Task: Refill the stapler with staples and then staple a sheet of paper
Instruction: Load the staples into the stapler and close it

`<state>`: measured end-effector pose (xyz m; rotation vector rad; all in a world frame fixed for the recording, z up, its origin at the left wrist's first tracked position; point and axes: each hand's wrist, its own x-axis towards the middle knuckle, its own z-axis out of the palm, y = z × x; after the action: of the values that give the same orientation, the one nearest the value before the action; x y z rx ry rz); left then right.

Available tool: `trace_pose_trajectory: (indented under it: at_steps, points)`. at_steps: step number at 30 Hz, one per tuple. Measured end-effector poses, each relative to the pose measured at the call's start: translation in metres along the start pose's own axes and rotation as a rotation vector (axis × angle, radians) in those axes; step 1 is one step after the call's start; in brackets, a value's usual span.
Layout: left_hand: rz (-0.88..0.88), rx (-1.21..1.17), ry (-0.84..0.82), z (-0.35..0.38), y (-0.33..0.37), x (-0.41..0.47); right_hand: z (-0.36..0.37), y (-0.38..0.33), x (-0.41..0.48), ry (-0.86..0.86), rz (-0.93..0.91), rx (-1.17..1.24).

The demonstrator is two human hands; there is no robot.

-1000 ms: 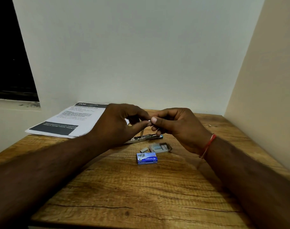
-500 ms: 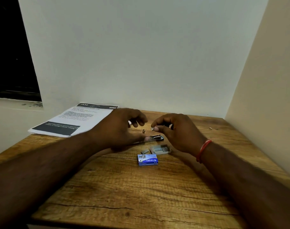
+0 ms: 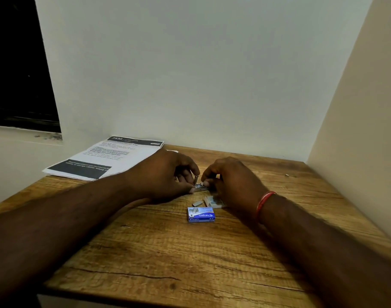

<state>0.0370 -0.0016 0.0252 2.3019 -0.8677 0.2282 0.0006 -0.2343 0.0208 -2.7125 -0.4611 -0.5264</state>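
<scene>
**MAGAZINE LOADING: STRIP-TO-CHANNEL ALIGNMENT**

I read the stapler (image 3: pixel 200 187) lying open on the table (image 3: pixel 168 252). Its long axis runs left to right between the two hands, and its cover is tilted up. The left hand (image 3: pixel 165 174) grips its left end, fingers curled over and thumb on the near edge. The right hand (image 3: pixel 232 181) sits just right of it, thumb and forefinger pinched over the channel. I judge they hold a staple strip (image 3: pixel 206 180), though it is too small to confirm. The strip must go down and left, in line with the channel, and the right hand is nearer. Near of the stapler lie a spare strip (image 3: pixel 197 204), the box tray (image 3: pixel 213 202) and the blue staple box (image 3: pixel 201 214). None blocks the path. The paper (image 3: pixel 105 158) lies far left.
</scene>
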Motion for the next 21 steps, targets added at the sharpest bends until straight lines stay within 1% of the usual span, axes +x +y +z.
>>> trace_pose_trajectory:
  at_steps: [6, 16, 21]
  points:
    - [0.006, -0.001, -0.007, 0.001, 0.001, -0.001, 0.000, 0.001, 0.000, 0.011, -0.012, 0.002]
    - [-0.003, -0.008, -0.008, 0.001, 0.002, -0.001, -0.003, 0.005, 0.001, -0.030, -0.024, -0.006]
    - [0.003, -0.013, -0.019, 0.000, 0.003, -0.001, -0.005, 0.013, -0.002, 0.000, 0.013, 0.013]
